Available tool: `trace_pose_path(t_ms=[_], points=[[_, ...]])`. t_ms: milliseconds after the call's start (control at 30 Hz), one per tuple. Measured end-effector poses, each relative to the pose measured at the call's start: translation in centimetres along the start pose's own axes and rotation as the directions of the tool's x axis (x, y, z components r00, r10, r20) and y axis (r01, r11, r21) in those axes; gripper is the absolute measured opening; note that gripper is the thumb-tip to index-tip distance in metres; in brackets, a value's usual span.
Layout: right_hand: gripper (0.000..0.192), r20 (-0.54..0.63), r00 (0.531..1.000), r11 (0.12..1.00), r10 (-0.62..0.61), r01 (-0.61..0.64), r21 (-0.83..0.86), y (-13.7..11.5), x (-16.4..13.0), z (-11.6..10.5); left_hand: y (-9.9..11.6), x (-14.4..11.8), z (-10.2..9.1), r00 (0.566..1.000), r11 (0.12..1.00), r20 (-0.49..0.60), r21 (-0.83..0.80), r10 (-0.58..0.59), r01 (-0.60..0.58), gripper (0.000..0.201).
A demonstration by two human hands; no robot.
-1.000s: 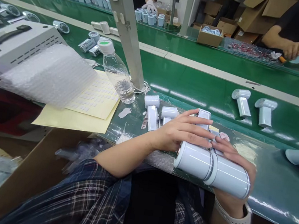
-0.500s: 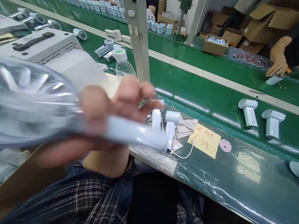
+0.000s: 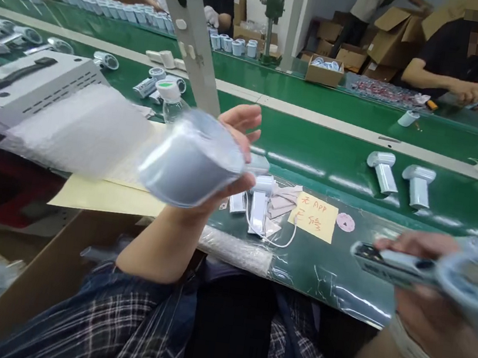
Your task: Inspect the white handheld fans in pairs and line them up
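The left hand [image 3: 230, 142] is now raised above the near edge of the green worktop [image 3: 339, 288], its fingers [image 3: 241, 117] curled round a pale blue cylinder in clear plastic wrap [image 3: 190, 160], blurred by motion; a second ago both hands lay together on the worktop over a long pale cylinder, and half a second ago the left hand was swinging a wrapped piece across the view. The right hand [image 3: 421, 276] has come apart from it and sits at the lower right, fingers closed on a pale blue handled device [image 3: 404, 266] whose round head runs off toward the frame edge. So the one item held jointly has given way to one item in each hand, well apart from each other, which reads as a wrapped piece and a bare unit being brought up separately. Below the left hand lie several small white handled units [image 3: 257, 205] with a thin cable, beside a yellow handwritten note [image 3: 316, 216]. A water bottle [image 3: 170, 95] stands behind the wrapped cylinder, and two more units [image 3: 399, 178] rest farther along the belt
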State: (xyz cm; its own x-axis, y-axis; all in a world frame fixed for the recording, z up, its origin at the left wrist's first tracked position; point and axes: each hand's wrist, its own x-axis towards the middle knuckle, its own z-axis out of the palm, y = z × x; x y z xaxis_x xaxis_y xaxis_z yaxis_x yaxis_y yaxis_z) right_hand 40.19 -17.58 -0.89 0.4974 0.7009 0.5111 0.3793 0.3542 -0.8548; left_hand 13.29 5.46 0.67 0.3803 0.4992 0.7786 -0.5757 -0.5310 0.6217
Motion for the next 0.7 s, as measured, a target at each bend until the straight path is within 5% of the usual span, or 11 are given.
trace_pose_path(t_ms=[67, 167, 233, 333, 400, 433, 500, 567, 633, 700], points=[[0.069, -0.079, 0.987, 0.988, 0.141, -0.135, 0.08, 1.0, -0.4, 2.3, -0.2, -0.8, 1.8, 0.987, 0.979, 0.056, -0.134, -0.148, 0.154, 0.056], [0.112, -0.066, 0.961, 0.963, 0.267, -0.264, 0.057, 2.6, -1.9, 5.7, -0.6, -2.4, 5.6, 0.895, 0.84, 0.215, -0.314, -0.391, 0.443, 0.081], [0.124, 0.07, 0.971, 0.973, 0.228, -0.229, 0.011, 3.3, -2.8, 7.3, -1.1, -3.5, 8.3, 0.915, 0.87, 0.124, -0.283, -0.383, 0.403, 0.088], [0.144, 0.293, 0.948, 0.989, 0.124, -0.142, 0.041, 3.4, -3.6, 8.0, -2.3, -4.8, 11.5, 0.98, 0.995, -0.172, -0.017, -0.098, 0.097, 0.084], [0.141, 0.338, 0.934, 0.987, 0.117, -0.149, 0.068, 3.3, -3.7, 7.4, -3.6, -5.4, 13.0, 0.98, 0.994, -0.199, 0.111, 0.002, 0.021, 0.083], [0.137, 0.332, 0.933, 0.984, 0.136, -0.165, 0.061, 3.3, -3.6, 6.9, -4.3, -5.7, 13.6, 0.986, 0.993, -0.163, 0.102, -0.046, 0.063, 0.084], [0.132, 0.27, 0.944, 0.982, 0.187, -0.189, -0.018, 3.5, -3.4, 5.6, -5.4, -6.0, 14.5, 0.964, 0.964, -0.01, 0.011, -0.264, 0.264, 0.089], [0.133, 0.184, 0.96, 0.966, 0.211, -0.176, -0.189, 4.2, -2.9, 3.6, -5.6, -5.9, 14.6, 0.866, 0.879, 0.171, 0.004, -0.471, 0.477, 0.093], [0.131, 0.081, 0.969, 0.884, 0.232, -0.175, -0.434, 5.3, -2.0, 0.7, -4.6, -5.3, 14.1, 0.772, 0.812, 0.254, 0.129, -0.582, 0.57, 0.093], [0.126, 0.003, 0.96, 0.706, 0.279, -0.204, -0.678, 6.6, -0.9, -3.0, -2.3, -4.6, 13.1, 0.795, 0.834, 0.258, 0.232, -0.549, 0.5, 0.09]])
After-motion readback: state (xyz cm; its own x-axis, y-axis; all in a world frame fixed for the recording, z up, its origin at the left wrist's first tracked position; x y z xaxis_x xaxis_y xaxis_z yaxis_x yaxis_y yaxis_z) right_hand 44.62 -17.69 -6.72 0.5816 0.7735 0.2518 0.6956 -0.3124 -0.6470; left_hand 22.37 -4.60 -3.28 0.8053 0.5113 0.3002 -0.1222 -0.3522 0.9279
